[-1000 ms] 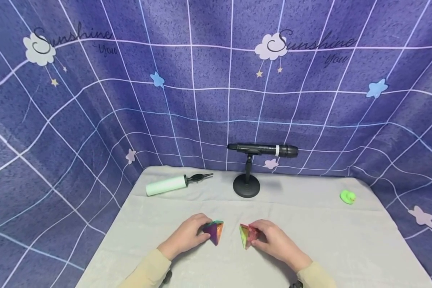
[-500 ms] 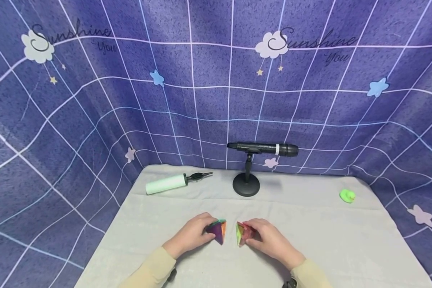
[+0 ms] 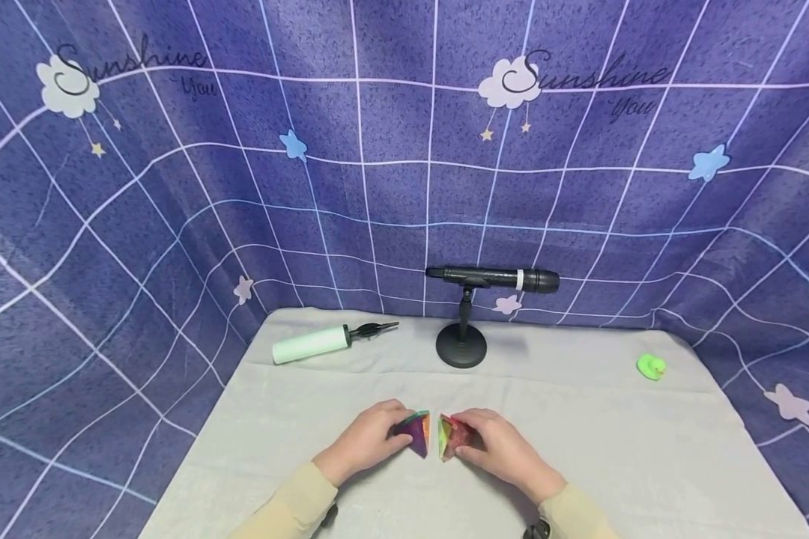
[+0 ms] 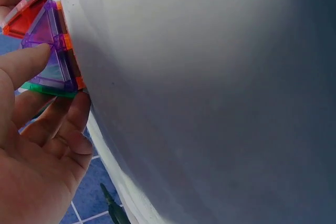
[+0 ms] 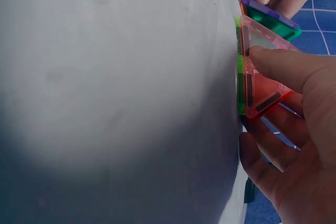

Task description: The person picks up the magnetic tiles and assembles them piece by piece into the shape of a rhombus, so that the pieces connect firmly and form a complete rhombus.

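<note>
Between thumb and fingers, my left hand pinches a small pyramid of translucent magnetic tiles, with purple, teal-green and orange faces. In the left wrist view the thumb presses the purple tile, and fingers lie behind the green edge. My right hand holds a second tile pyramid, pink-red with a lime-green face. The thumb rests on its pink tile in the right wrist view. Both pieces sit on or just above the cloth, points toward me, with a narrow gap between them in the head view.
A black microphone lies across a round-based stand behind the hands. To the back left is a pale green hand pump with a black nozzle. A green toy duck sits at the right on the white cloth.
Both hands have moved inward with their tile pyramids, the left one to the right and the right one slightly left. The gap between the pieces has narrowed.
</note>
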Motion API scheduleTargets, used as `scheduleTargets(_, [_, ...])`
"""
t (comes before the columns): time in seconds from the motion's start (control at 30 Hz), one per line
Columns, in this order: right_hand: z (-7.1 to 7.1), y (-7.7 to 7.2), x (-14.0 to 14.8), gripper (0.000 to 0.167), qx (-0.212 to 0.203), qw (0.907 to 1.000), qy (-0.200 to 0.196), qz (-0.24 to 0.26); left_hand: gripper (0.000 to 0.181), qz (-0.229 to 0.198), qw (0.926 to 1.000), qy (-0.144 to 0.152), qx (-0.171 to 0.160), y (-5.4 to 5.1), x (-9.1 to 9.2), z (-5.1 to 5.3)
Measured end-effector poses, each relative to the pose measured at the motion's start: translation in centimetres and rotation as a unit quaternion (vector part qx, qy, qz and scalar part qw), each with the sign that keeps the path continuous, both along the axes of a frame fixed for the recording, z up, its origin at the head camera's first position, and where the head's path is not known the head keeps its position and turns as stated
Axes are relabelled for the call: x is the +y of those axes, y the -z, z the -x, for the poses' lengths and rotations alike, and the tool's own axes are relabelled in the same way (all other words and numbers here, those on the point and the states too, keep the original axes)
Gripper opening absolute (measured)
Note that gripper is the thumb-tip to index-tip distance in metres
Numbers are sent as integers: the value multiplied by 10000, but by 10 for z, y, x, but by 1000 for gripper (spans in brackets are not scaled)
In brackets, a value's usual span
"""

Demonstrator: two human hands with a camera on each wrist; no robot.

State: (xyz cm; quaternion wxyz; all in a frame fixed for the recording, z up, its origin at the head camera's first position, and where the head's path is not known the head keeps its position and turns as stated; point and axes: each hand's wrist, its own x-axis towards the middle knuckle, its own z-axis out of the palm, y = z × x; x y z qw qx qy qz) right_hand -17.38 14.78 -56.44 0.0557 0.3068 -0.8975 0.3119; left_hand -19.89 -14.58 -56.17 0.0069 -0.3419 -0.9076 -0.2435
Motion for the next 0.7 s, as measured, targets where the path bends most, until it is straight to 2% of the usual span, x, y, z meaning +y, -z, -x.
scheduleTargets(0.27, [1,-1,-5,49,-34,10000,7,21,36,-107,9999,-21,-7,-3,8,-1])
scheduleTargets(0.7, [2,-3,-11,49,-92,9999,67,-8,37,-12,9997,-124,-215,-3,13,0])
